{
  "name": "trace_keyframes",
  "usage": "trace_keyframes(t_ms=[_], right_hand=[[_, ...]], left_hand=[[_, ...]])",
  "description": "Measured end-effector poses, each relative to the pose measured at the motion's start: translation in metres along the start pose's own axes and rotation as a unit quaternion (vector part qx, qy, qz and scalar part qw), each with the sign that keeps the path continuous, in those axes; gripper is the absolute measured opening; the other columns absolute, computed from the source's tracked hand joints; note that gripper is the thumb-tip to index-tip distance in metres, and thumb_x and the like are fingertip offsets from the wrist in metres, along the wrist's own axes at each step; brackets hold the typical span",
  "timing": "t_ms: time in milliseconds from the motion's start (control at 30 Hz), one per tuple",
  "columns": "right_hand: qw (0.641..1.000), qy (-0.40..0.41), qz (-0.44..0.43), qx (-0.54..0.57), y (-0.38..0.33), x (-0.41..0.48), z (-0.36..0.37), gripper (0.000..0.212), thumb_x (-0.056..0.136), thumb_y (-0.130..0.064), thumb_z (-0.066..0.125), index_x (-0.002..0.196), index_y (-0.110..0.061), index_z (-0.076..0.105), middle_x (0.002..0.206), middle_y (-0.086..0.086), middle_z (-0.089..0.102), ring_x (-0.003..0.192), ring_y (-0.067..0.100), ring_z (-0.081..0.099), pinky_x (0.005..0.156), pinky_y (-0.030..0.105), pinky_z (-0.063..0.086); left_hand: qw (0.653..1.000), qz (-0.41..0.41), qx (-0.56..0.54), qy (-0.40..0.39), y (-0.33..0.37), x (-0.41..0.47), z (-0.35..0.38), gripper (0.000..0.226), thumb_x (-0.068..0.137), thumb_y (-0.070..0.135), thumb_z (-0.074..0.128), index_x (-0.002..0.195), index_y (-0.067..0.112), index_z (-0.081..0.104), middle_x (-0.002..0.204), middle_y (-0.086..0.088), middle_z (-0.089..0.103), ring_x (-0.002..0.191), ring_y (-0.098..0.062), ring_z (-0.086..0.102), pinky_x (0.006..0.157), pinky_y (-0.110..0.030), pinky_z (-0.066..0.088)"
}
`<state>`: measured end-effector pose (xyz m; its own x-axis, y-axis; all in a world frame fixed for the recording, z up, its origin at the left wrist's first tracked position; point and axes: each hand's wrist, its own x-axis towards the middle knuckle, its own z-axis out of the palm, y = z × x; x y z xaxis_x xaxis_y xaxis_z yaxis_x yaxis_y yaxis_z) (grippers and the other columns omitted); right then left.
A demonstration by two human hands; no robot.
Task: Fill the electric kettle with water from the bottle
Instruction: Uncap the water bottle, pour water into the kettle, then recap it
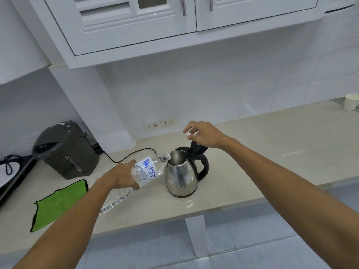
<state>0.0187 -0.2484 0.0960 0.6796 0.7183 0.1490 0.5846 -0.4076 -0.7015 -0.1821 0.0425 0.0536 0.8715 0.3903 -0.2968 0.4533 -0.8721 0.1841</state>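
A steel electric kettle (181, 177) with a black handle stands on the beige counter (272, 152), its black lid (197, 147) tipped up and open. My left hand (121, 176) grips a clear plastic water bottle (147, 170) with a white and blue label, tilted so its uncapped mouth rests over the kettle's rim. My right hand (204, 133) hovers just above the raised lid, with the small white bottle cap (188, 134) pinched in its fingers. Whether water is flowing cannot be made out.
A dark grey hot-water dispenser (66, 152) stands at the left with a black cord (132, 155) running behind the kettle. A green cloth (58, 202) lies near the front edge. Wall sockets (160, 124) sit behind; a white cup (351, 101) stands far right. White cabinets (155, 26) hang overhead.
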Motion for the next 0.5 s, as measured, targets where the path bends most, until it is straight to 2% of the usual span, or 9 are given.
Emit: trace_keyframes(t_ms=[167,333,400,500], right_hand=[[1.0,-0.003,0.008,0.007,0.001,-0.002,0.003,0.021,0.098,-0.024,0.065,0.119,-0.023,0.067,0.11,-0.003,0.067,0.075,-0.005,0.058,0.066,0.018,0.043],[1.0,-0.004,0.02,0.011,-0.001,-0.004,0.011,0.018,0.096,-0.025,0.068,0.114,-0.021,0.07,0.112,0.001,0.07,0.077,-0.003,0.062,0.08,0.028,0.053],[0.999,-0.005,0.028,0.016,-0.006,-0.004,0.014,0.02,0.092,-0.024,0.071,0.112,-0.021,0.071,0.112,0.0,0.07,0.082,0.003,0.065,0.082,0.027,0.054],[0.999,-0.008,0.033,0.007,-0.013,-0.004,0.019,0.028,0.087,-0.018,0.075,0.115,-0.02,0.072,0.115,-0.003,0.07,0.094,0.01,0.066,0.081,0.021,0.047]], left_hand=[[1.0,0.001,-0.008,-0.003,-0.002,-0.001,0.004,0.111,0.064,0.037,0.093,0.156,0.016,0.035,0.107,-0.002,0.06,0.091,-0.021,0.065,0.076,-0.031,0.05],[1.0,0.003,-0.028,-0.001,0.001,-0.004,0.011,0.108,0.064,0.04,0.092,0.154,0.02,0.036,0.106,-0.005,0.065,0.091,-0.022,0.066,0.085,-0.038,0.057],[0.999,0.01,-0.042,-0.002,0.004,-0.006,0.013,0.1,0.059,0.044,0.092,0.144,0.024,0.044,0.105,-0.003,0.067,0.089,-0.021,0.067,0.085,-0.042,0.059],[0.997,0.02,-0.077,0.002,0.006,-0.009,0.019,0.084,0.051,0.049,0.09,0.124,0.029,0.051,0.098,0.0,0.071,0.085,-0.018,0.069,0.081,-0.041,0.06]])
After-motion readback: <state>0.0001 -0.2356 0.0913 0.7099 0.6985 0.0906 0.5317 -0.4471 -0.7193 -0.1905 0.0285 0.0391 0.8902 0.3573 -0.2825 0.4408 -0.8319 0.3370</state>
